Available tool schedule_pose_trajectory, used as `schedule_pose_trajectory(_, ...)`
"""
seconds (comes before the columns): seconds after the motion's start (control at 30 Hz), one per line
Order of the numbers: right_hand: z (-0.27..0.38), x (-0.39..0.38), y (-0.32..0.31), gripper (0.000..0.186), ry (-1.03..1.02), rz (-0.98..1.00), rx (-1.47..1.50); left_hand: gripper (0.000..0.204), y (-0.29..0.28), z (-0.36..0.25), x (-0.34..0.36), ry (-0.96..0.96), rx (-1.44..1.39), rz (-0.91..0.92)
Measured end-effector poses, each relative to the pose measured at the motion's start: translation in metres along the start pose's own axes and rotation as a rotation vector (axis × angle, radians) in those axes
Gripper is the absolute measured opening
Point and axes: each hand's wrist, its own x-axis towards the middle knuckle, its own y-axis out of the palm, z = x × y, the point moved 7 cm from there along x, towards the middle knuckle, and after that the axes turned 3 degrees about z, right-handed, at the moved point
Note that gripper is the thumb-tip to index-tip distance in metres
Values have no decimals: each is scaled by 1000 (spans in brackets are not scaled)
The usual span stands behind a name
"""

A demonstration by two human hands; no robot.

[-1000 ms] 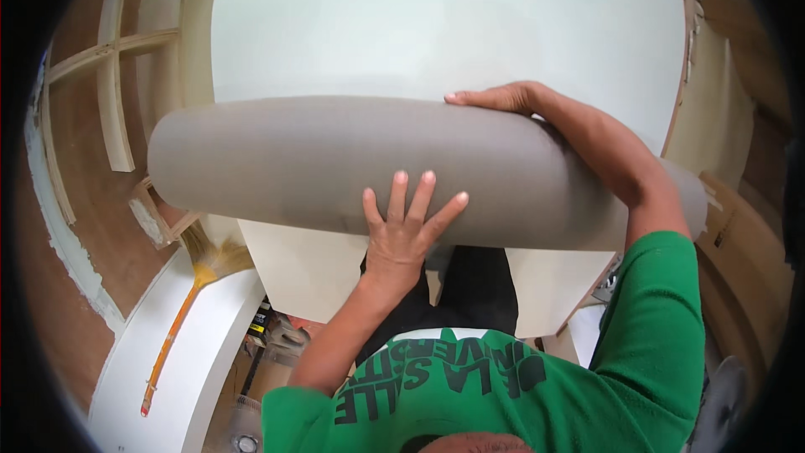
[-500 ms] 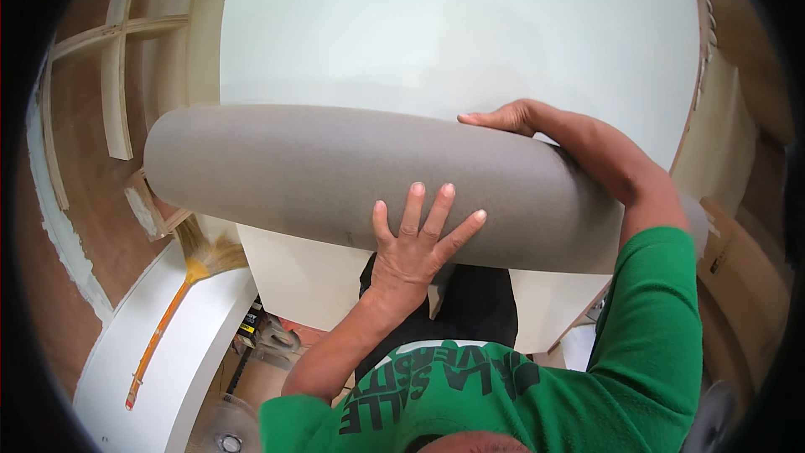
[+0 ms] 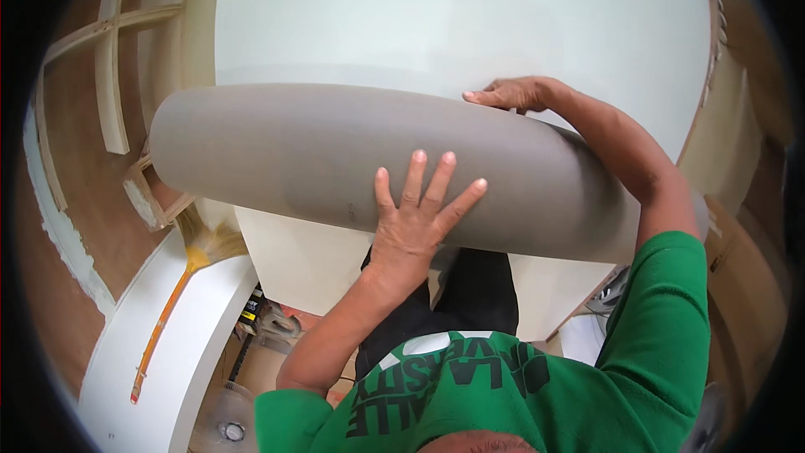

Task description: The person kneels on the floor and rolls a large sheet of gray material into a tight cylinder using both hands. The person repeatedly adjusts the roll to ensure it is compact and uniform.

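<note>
A thick grey roll of sheet material (image 3: 277,147) lies crosswise over a large pale panel (image 3: 352,8), close in front of my body. My left hand (image 3: 411,222) rests flat on its near side, fingers spread. Over the roll's right part reaches my right arm, and my right hand (image 3: 511,94) grips the far edge. The thumb points left along the top, while the other fingers are partly hidden behind the roll.
A soft broom with an orange handle (image 3: 163,327) lies on a curved white piece (image 3: 126,369) at the lower left. Wooden framing (image 3: 109,75) stands at the left. Brown curved sheets (image 3: 742,285) are at the right. A fan-like round object (image 3: 231,428) sits low on the left.
The roll has shifted slightly away from me, its right end a little to the right. Both hands have moved forward with it and keep their places on it.
</note>
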Motion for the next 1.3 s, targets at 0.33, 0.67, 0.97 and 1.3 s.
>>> schedule_pose_trajectory(0.33,26,-83,7,116,-205,-291,-315,108,-3,-3,29,-16,17,85)
schedule_pose_trajectory(0.67,12,-36,-7,108,-140,10,-20,128,-14,5,61,-22,12,206)
schedule_pose_trajectory(0.97,13,-21,4,111,-148,94,63,128,-7,16,57,9,-10,195)
schedule_pose_trajectory(1.3,11,-44,-8,108,-85,-277,-157,131,6,18,56,7,13,207)
